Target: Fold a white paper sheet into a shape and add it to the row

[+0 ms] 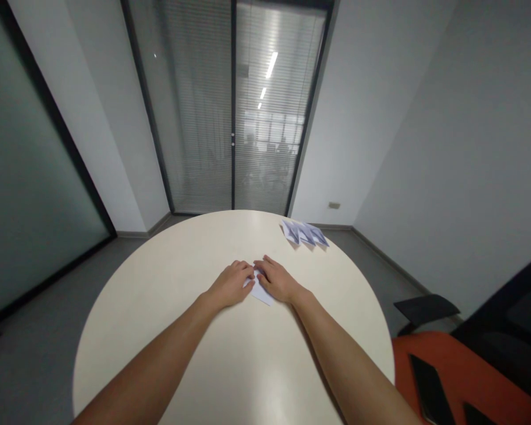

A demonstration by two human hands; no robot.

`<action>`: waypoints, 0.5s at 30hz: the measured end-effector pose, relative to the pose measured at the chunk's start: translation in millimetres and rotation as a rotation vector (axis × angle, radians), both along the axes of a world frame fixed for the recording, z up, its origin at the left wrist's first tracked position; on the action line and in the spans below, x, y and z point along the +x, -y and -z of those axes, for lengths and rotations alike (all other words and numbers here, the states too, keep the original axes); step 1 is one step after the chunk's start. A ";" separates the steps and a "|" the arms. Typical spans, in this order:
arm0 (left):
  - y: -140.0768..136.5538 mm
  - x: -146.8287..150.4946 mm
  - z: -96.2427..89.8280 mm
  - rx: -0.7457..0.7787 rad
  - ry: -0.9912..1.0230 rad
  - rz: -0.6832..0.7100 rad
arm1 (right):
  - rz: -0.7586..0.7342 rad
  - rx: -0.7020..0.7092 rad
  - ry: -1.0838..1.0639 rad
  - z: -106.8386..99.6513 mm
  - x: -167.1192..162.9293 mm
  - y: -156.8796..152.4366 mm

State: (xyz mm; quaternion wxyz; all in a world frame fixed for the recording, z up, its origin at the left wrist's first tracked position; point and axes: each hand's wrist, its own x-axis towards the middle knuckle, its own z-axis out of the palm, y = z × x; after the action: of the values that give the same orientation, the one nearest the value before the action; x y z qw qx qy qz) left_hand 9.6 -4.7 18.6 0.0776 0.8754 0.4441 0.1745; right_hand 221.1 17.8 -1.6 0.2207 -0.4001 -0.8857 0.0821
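Note:
A small piece of white paper [261, 294] lies on the round table, partly covered by both hands. My left hand [233, 284] is at its left side, fingers bent and closed on the paper's edge. From the right, my right hand [276, 280] presses on it with curled fingers, the thumb close to the left fingertips. The paper's near corner shows between the hands, while its upper part is hidden under the fingers. Toward the far right edge of the table lie several folded white paper pieces [304, 234] in an overlapping row.
The cream round table [159, 283] fills the middle. At the right is a chair with an orange seat [446, 348] and black armrest [427, 309]; dark flat objects [431, 386] rest on the seat. Beyond the table stand glass panels with blinds [203, 118].

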 end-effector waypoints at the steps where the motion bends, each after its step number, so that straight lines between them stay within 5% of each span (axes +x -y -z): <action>1: 0.3 0.8 -0.1 -0.001 -0.003 -0.008 | 0.013 -0.026 0.012 1.1 1.0 -0.8; 5: 0.6 1.7 0.8 -0.014 -0.018 -0.032 | 0.000 -0.090 0.063 5.1 9.9 -5.7; 15: 1.2 -3.1 1.6 -0.035 0.008 -0.007 | -0.025 0.023 0.086 -7.1 33.7 -9.1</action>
State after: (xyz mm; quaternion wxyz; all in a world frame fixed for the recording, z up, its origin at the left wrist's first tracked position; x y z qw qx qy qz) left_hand 6.4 -5.9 17.0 0.0938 0.8717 0.4498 0.1704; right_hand 254.8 27.0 5.5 0.1859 -0.3897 -0.9002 0.0576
